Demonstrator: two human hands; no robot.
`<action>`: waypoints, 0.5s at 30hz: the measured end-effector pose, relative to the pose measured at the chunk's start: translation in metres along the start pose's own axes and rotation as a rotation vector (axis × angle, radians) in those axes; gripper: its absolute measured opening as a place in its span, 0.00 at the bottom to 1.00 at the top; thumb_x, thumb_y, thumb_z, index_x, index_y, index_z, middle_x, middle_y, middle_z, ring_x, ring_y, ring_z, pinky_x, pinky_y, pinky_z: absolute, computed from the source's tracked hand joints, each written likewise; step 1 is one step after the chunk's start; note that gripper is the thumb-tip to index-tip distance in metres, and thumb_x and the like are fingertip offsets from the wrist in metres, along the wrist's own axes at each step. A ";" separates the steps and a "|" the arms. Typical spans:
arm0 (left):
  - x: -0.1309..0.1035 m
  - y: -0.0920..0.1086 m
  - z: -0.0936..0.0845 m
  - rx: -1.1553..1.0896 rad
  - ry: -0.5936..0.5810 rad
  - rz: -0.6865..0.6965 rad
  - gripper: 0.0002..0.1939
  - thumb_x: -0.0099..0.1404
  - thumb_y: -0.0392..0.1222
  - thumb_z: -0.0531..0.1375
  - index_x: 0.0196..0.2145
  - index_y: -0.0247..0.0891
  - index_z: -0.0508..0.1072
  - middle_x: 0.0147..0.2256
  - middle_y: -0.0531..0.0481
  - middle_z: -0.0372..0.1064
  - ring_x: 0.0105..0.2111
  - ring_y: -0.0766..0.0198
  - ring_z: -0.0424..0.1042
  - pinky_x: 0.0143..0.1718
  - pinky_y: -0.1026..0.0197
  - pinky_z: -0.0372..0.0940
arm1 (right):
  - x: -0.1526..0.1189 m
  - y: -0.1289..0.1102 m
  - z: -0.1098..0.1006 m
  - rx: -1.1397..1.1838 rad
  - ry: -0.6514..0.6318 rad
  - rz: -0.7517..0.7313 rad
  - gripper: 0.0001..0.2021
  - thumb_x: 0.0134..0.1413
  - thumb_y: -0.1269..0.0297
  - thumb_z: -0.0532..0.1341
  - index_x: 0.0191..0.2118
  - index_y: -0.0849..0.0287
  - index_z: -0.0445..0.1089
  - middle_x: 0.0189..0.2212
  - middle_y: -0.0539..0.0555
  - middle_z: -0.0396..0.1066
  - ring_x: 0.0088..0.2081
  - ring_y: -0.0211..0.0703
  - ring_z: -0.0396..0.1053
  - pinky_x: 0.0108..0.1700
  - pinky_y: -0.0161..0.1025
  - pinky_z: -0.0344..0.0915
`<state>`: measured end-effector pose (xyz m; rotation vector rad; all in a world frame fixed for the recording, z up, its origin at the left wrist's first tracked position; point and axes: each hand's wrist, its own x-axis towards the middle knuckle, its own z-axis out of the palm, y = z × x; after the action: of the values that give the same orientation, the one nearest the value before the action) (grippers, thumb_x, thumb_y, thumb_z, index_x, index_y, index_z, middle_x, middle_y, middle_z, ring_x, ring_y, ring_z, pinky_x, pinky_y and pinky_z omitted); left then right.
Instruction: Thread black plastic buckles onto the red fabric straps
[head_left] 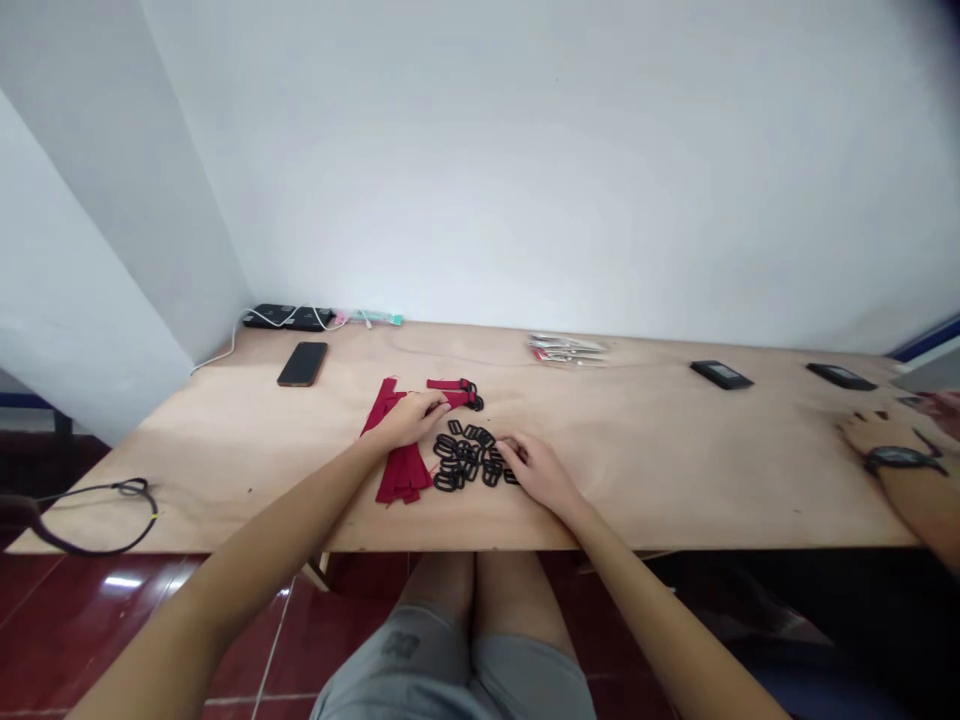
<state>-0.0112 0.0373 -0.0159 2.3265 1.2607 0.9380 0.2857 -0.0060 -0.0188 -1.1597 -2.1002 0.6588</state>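
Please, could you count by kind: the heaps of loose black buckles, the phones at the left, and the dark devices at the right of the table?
Heap of loose black buckles: 1
Phone: 1
Dark devices: 2
Total: 4

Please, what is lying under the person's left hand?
Red fabric strips stick out above and below the left hand, lying on the table. The hand covers part of them, so how they overlap there, or whether anything else lies beneath, cannot be seen.
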 end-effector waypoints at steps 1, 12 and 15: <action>0.000 0.000 0.000 0.006 -0.004 0.003 0.15 0.79 0.48 0.53 0.41 0.39 0.76 0.40 0.46 0.79 0.39 0.55 0.76 0.45 0.55 0.67 | 0.000 0.000 0.000 0.013 0.017 -0.010 0.14 0.72 0.56 0.58 0.45 0.56 0.79 0.39 0.58 0.83 0.38 0.53 0.79 0.45 0.48 0.73; 0.000 -0.004 0.004 -0.025 0.026 -0.041 0.15 0.80 0.47 0.52 0.44 0.40 0.77 0.41 0.44 0.80 0.38 0.55 0.78 0.43 0.55 0.70 | 0.035 -0.019 0.023 -0.001 -0.098 -0.280 0.11 0.72 0.57 0.62 0.43 0.54 0.81 0.45 0.59 0.82 0.49 0.56 0.77 0.56 0.54 0.72; -0.001 0.000 0.002 -0.037 0.016 -0.072 0.15 0.80 0.47 0.52 0.43 0.40 0.77 0.40 0.45 0.80 0.36 0.55 0.78 0.41 0.55 0.70 | 0.050 -0.027 0.033 -0.083 -0.165 -0.334 0.10 0.68 0.57 0.67 0.48 0.54 0.81 0.54 0.61 0.78 0.56 0.58 0.74 0.60 0.56 0.70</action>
<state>-0.0097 0.0366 -0.0176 2.2340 1.3127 0.9505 0.2262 0.0202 -0.0074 -0.7901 -2.4083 0.5280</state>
